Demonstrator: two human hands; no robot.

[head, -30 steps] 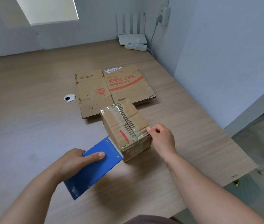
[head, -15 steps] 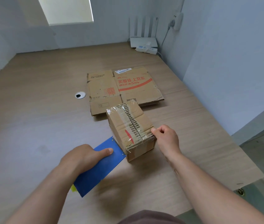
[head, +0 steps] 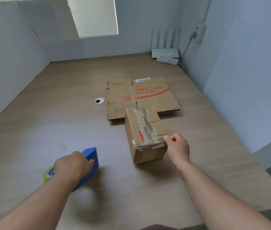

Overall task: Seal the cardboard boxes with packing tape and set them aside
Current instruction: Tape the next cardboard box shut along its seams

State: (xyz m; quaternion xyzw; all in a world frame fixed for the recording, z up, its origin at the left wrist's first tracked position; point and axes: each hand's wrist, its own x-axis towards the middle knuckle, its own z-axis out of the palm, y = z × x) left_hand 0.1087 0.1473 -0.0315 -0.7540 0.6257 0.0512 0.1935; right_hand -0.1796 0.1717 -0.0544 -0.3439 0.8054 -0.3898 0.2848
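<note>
A small closed cardboard box (head: 145, 135) stands on the wooden table (head: 48, 123), with tape along its top seam and over its near edge. My right hand (head: 177, 146) pinches the tape end at the box's near right top corner. To the left, my left hand (head: 72, 166) grips a blue tape dispenser (head: 91, 161), tilted and well clear of the box. Its yellowish tape roll (head: 47, 174) shows behind my wrist.
Flattened cardboard boxes (head: 139, 97) lie just behind the small box. A round cable hole (head: 99, 100) sits to their left. A white router (head: 165, 53) and power strip (head: 167, 60) are at the far right corner. Walls close in on the left and right.
My left hand pulled the blue dispenser away from the box, leftward and toward me, and turned it. My right hand stayed pinching at the box's near right corner. The camera tilted up.
</note>
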